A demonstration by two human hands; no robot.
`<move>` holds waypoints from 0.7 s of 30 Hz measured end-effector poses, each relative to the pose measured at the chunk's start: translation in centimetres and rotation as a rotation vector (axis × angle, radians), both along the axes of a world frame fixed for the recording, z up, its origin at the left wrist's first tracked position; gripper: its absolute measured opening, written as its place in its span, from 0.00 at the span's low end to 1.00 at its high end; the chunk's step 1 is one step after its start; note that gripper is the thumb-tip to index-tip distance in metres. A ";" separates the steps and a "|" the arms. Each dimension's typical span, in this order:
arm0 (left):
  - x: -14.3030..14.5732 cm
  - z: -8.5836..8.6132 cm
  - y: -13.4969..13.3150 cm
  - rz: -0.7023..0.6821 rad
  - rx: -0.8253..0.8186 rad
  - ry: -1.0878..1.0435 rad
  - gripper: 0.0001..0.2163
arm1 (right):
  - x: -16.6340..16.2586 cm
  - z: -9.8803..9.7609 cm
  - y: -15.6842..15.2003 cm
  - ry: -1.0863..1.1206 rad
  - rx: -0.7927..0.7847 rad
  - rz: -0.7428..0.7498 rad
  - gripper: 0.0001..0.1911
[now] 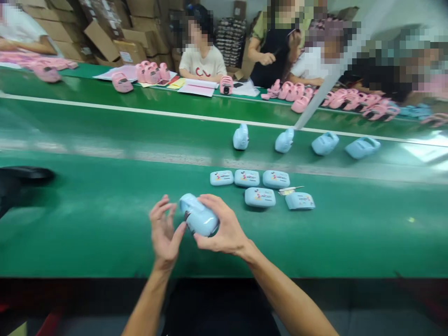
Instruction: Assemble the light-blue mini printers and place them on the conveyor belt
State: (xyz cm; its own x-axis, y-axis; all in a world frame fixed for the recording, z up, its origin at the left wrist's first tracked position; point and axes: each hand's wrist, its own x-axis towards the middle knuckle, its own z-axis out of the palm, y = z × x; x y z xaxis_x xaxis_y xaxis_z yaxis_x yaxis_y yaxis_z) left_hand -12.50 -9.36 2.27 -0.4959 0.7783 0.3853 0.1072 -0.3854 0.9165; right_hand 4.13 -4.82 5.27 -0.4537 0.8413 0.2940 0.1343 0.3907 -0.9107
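Above the green worktop (115,224), my right hand (226,228) grips a glossy light-blue plastic housing (201,217) with a loop-shaped handle; its thumb is below and its fingers above. My left hand (166,231) is at the housing's left side, fingers spread apart, the thumb tip close to a dark spot on it. Whether that thumb touches cannot be made out. Beyond my right hand lie several light-blue covers with printed cartoon figures, among them a front cover (259,198) and a tilted cover (300,201). A thin pale tool (291,190) rests beside them.
Farther back, light-blue housings, one a handled housing (241,137), stand in a spaced row on the green strip. Pink housings (152,73) and papers (198,87) line the far bench, where people sit or stand. A slanted pale post (336,74) rises at right; a black object (26,176) is left.
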 end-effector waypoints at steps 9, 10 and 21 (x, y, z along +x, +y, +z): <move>-2.8 0.1 3.0 -0.405 -0.241 0.836 0.41 | 4.5 1.1 4.3 -0.313 0.286 0.495 0.41; -2.2 0.3 3.0 -0.374 -0.226 0.899 0.38 | 5.9 1.6 4.5 -0.315 0.290 0.425 0.38; 1.3 1.5 3.2 -0.219 -0.245 1.127 0.28 | 27.2 0.0 14.4 -1.031 -0.032 -0.399 0.11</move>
